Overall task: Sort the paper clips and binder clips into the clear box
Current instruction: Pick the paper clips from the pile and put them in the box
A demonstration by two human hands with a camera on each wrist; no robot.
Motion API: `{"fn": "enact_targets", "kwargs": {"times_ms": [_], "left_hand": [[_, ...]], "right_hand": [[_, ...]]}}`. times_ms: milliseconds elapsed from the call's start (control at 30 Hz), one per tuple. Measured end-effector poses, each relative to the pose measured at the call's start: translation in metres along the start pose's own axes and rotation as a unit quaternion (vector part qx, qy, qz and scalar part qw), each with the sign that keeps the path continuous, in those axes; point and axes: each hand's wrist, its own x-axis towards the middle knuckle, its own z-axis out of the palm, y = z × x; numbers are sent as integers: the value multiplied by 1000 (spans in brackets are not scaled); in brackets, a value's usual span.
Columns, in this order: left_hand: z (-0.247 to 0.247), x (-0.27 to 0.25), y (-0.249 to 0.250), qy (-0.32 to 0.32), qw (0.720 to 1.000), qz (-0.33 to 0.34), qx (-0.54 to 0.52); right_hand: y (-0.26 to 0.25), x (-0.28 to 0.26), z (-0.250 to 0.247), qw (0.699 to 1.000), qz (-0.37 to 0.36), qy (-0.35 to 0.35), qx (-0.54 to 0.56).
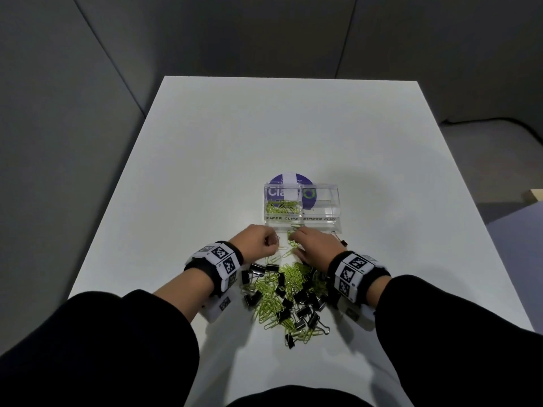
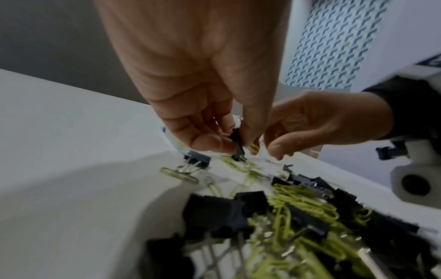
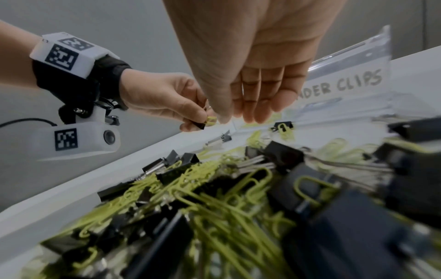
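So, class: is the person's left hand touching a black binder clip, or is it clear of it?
Touching. The left wrist view shows the left hand pinching a black binder clip between thumb and fingertips, with no gap; the right wrist view shows the same pinch.

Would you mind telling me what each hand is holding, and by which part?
The left hand pinches a binder clip by its black body. The right hand holds nothing.

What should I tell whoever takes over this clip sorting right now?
Left hand pinches a small black binder clip with a green paper clip stuck on it. Right hand is open, fingers at that clip.
Clear two-compartment plastic box: the left side labelled paper clips holds some green paper clips; the binder clips side looks empty.
Left: the mixed pile on the white table.
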Motion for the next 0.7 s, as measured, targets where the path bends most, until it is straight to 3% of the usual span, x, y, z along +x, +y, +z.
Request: {"fn": "enact_targets", "kwargs": {"times_ms": [200,333,467,700], "left_hand": [[-1,3,4,1,999,20,-28],[-16,5,-11,47,999,-11,-11],[-11,4,-3,-4,1000,26,11],[9,10,8,-5,974,73,215]], "right_hand": [[-2,4,-2,999,25,-40,0],[11,-4,-3,998,39,-50,6],[10,-6,-6,997,34,-50,43],[12,-5,-13,996,82,-29,10]]}}
